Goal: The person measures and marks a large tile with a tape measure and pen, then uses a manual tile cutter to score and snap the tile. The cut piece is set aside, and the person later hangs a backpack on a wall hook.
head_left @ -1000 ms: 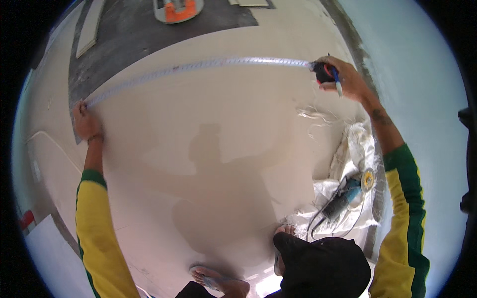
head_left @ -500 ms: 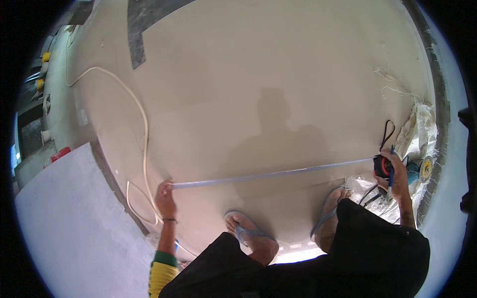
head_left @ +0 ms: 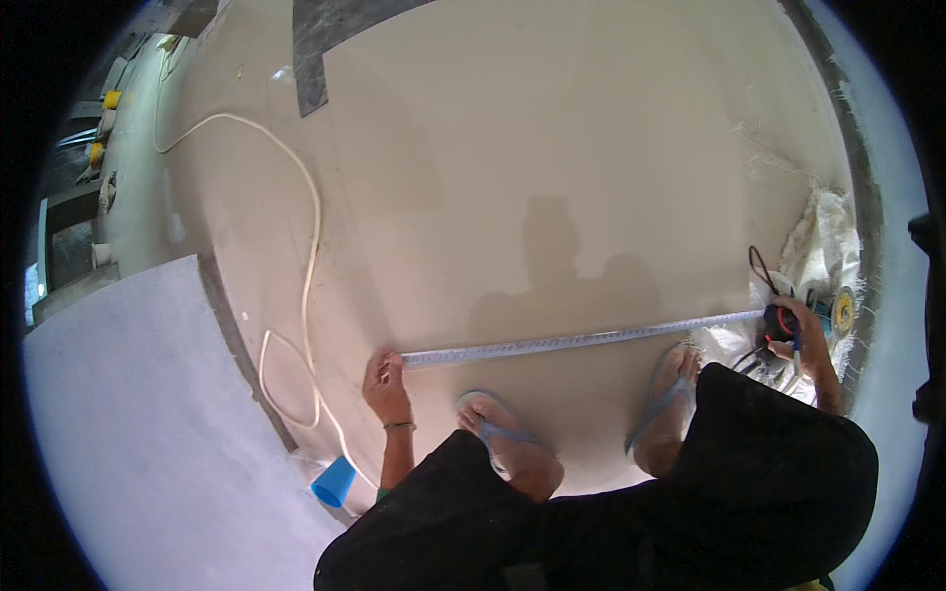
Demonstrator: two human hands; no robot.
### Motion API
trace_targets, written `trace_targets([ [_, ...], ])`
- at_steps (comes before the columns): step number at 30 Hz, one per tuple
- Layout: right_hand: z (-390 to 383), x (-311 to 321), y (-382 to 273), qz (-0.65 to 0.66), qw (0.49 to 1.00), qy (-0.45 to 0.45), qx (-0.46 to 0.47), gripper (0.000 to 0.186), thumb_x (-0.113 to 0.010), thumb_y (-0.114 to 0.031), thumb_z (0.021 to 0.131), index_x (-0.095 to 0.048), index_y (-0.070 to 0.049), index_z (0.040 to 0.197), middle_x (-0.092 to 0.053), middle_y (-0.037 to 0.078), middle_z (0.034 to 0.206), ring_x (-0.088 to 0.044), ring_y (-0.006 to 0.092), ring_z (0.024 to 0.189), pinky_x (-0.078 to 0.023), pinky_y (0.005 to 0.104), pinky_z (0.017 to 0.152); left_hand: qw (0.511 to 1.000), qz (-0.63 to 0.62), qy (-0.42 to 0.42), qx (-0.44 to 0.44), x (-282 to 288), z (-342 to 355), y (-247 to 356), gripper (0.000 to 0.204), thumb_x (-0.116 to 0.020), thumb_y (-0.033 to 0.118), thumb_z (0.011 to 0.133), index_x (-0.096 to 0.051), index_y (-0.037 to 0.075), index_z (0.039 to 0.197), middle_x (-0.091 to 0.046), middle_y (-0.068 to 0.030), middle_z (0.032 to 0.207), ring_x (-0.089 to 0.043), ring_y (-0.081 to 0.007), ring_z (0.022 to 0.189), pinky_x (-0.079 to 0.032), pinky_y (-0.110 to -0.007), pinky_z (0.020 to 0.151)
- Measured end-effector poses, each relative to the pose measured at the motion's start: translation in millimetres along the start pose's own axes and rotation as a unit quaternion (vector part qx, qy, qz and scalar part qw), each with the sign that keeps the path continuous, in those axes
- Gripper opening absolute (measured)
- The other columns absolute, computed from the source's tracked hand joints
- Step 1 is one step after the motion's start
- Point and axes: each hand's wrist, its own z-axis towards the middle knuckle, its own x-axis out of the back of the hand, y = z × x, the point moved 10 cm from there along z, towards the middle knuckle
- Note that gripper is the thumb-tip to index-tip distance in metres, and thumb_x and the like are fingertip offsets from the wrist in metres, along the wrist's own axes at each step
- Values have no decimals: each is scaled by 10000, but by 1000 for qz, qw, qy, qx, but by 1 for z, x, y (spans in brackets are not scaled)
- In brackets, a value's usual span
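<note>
My left hand (head_left: 386, 388) pinches the free end of a tape measure's blade (head_left: 581, 342), low over the beige floor, left of my feet. The pale, marked blade runs nearly straight across in front of my feet to the black and red tape measure (head_left: 778, 323). My right hand (head_left: 812, 340) is closed around that case, at the right edge of the floor. A blue pen (head_left: 796, 357) is also held in my right hand, partly hidden by the fingers. The tape measure's black wrist strap (head_left: 763, 270) loops out beyond the case.
A frayed white woven sack (head_left: 826, 236) and a power tool with a yellow disc (head_left: 844, 310) lie beside my right hand. A cream cable (head_left: 315, 222) curves along the left. Near it are a blue cup (head_left: 333, 483) and a pale raised surface (head_left: 138, 394). A grey sheet (head_left: 311, 79) lies far ahead.
My left hand has moved right with the blade's end, and the stretch of blade between my hands looks shorter. The view has shifted, and the blue cup shows more fully.
</note>
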Motion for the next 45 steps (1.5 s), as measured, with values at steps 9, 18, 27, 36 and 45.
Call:
trace_targets([
  [9, 22, 5, 3, -82, 996, -36, 0, 688, -851, -328, 679, -589, -85, 1267, -647, 177, 1199, -632, 378, 1098, -488, 435, 972, 998, -28, -60, -14, -4, 10, -23, 213, -712, 141, 922, -697, -7, 1075, -692, -78, 1012, -646, -184, 921, -538, -321, 802],
  [18, 28, 4, -2, -159, 985, -57, -39, 685, -831, -339, 678, -608, -90, 1276, -664, 167, 1197, -615, 379, 1121, -469, 453, 995, 998, 8, -65, 1, -6, 11, -14, 232, -702, 158, 938, -690, -13, 1093, -685, -97, 1004, -646, -197, 926, -539, -330, 817],
  [27, 3, 3, -12, -258, 963, 72, 29, 725, -779, -519, 726, -586, -123, 1302, -598, 122, 1311, -534, 344, 1247, -361, 511, 1096, 997, 9, -70, -31, -9, 9, -14, 193, -701, 130, 931, -685, 2, 1074, -671, -73, 1014, -620, -180, 931, -519, -317, 828],
  [36, -16, 6, -23, -279, 945, 163, 46, 664, -680, -539, 852, -569, -123, 1357, -576, 121, 1365, -521, 325, 1271, -291, 521, 1136, 996, 38, -78, -28, -13, 3, -8, 208, -704, 123, 926, -681, 22, 1107, -651, -62, 1077, -612, -175, 947, -522, -319, 804],
  [45, 26, -22, -25, 176, 969, 167, -54, 371, -609, -356, 991, -688, -26, 1140, -720, 103, 934, -666, 240, 767, -522, 320, 739, 998, -8, -55, -24, -12, 2, -12, 187, -706, 69, 913, -689, 13, 1091, -642, -59, 1053, -627, -171, 962, -536, -305, 843],
])
